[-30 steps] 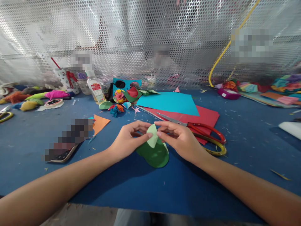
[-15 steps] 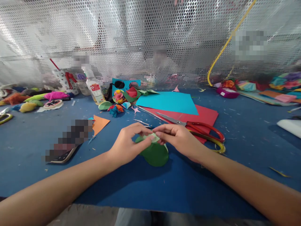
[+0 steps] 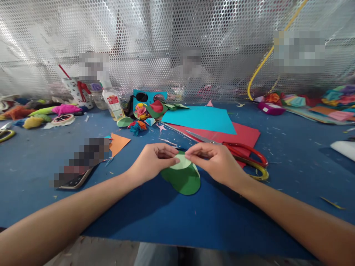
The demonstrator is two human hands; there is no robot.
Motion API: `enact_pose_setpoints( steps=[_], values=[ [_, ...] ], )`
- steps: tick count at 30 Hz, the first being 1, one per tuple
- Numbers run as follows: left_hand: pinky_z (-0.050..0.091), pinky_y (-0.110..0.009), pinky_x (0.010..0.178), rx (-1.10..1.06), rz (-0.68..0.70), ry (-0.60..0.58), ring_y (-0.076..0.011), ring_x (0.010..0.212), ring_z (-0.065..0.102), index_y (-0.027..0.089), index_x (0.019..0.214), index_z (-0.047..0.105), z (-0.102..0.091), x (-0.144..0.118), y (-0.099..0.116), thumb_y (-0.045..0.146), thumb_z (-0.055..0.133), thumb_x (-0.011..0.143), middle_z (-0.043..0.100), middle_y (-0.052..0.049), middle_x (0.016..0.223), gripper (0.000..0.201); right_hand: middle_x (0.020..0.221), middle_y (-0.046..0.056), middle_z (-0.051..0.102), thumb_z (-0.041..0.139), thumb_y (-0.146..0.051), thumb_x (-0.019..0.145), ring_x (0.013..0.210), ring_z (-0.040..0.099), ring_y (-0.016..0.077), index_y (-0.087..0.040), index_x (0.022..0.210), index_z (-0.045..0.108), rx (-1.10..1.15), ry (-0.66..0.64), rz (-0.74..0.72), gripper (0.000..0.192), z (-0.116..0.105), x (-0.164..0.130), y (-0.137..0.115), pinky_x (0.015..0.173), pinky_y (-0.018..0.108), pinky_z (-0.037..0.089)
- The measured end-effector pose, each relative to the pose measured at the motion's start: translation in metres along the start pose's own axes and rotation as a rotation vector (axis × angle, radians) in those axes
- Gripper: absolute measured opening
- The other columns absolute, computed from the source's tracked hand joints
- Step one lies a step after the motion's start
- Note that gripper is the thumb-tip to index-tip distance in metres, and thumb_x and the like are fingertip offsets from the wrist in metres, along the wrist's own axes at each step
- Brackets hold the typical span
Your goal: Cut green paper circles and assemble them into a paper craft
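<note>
The pale green paper piece [image 3: 181,162], upright a second earlier, had folded flat between the two hands, the left hand [image 3: 151,162] and right hand [image 3: 215,162] each pinching an opposite edge with fingertips closed, directly above the dark green paper shape [image 3: 184,180] on the blue table [image 3: 194,221].

single head cam, worn by the person, looked forward and down over the blue table [image 3: 194,221], close to both forearms; mesh wall [image 3: 166,48] behind.
</note>
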State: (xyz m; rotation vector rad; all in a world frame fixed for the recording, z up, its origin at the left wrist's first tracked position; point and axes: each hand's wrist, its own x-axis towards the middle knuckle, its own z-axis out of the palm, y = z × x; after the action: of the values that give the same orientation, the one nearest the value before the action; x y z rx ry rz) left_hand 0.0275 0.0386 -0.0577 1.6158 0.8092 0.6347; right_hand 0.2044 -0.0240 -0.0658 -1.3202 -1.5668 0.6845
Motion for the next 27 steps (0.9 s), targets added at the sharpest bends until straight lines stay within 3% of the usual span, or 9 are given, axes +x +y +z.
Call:
enact_pose_setpoints(
  steps=[2,6,10,13,16,19,23,27],
  values=[
    [0.049,-0.021,0.059,-0.047,-0.029,0.0,-0.0101,0.062,0.061,0.014,0.08,0.063,0.001,0.0,0.001,0.019,0.071,0.062,0.066,-0.001,0.069,0.02,0.076,0.001,0.067,0.06,-0.027,0.075,0.069,0.062,0.0139,-0.019,0.08,0.063,-0.026,0.05,-0.015,0.01,-0.002,0.001,0.0,0.062,0.024,0.049],
    [0.051,-0.023,0.059,-0.073,-0.098,-0.056,-0.0122,0.063,0.063,0.014,0.084,0.064,0.002,-0.002,0.0,0.025,0.07,0.065,0.067,-0.003,0.069,0.022,0.082,0.003,0.067,0.058,-0.032,0.077,0.073,0.061,0.0158,-0.018,0.087,0.062,-0.04,-0.019,0.028,0.018,-0.006,0.004,0.007,0.063,0.026,0.048],
    [0.049,-0.024,0.057,0.098,0.03,-0.013,-0.0135,0.063,0.061,0.015,0.087,0.065,0.002,-0.003,-0.001,0.036,0.063,0.071,0.067,-0.004,0.072,0.026,0.079,0.003,0.065,0.055,-0.035,0.079,0.07,0.059,0.0155,-0.019,0.085,0.063,-0.06,-0.079,0.022,0.019,-0.007,0.003,0.007,0.06,0.026,0.046],
    [0.043,-0.022,0.052,0.231,0.128,-0.033,-0.0125,0.061,0.057,0.017,0.082,0.067,0.002,-0.005,-0.002,0.034,0.062,0.071,0.065,-0.003,0.07,0.021,0.072,0.001,0.064,0.054,-0.037,0.08,0.063,0.057,0.0133,-0.02,0.086,0.064,-0.071,-0.19,0.047,0.02,-0.004,-0.001,0.004,0.053,0.024,0.042],
    [0.036,-0.02,0.044,0.25,0.07,-0.096,-0.0098,0.051,0.052,0.017,0.075,0.068,0.002,-0.007,-0.003,0.031,0.062,0.071,0.063,-0.001,0.062,0.016,0.072,0.001,0.065,0.055,-0.037,0.079,0.064,0.058,0.0137,-0.021,0.085,0.064,-0.085,-0.264,0.067,0.02,0.0,-0.004,0.005,0.054,0.024,0.043],
    [0.035,-0.021,0.044,0.226,0.035,-0.097,-0.0098,0.05,0.051,0.017,0.075,0.068,0.001,-0.005,-0.004,0.033,0.062,0.07,0.063,-0.001,0.061,0.018,0.077,0.001,0.066,0.054,-0.037,0.079,0.069,0.06,0.0155,-0.021,0.087,0.062,-0.087,-0.249,0.06,0.02,0.0,-0.002,0.008,0.059,0.025,0.046],
    [0.038,-0.022,0.05,0.223,0.087,0.034,-0.0113,0.056,0.052,0.015,0.08,0.063,-0.007,0.004,-0.006,0.034,0.059,0.073,0.06,-0.001,0.066,0.021,0.091,0.003,0.066,0.05,-0.036,0.082,0.08,0.061,0.0179,-0.023,0.091,0.061,-0.264,-0.096,0.034,0.02,-0.008,0.003,0.01,0.07,0.03,0.048],
    [0.038,-0.022,0.052,0.303,0.152,0.224,-0.0099,0.058,0.048,0.016,0.081,0.056,-0.016,0.014,-0.011,0.032,0.055,0.075,0.056,0.0,0.07,0.017,0.103,0.005,0.062,0.05,-0.046,0.08,0.09,0.058,0.022,-0.024,0.097,0.06,-0.455,-0.145,0.03,0.03,-0.013,0.002,0.013,0.076,0.035,0.046]
  ],
)
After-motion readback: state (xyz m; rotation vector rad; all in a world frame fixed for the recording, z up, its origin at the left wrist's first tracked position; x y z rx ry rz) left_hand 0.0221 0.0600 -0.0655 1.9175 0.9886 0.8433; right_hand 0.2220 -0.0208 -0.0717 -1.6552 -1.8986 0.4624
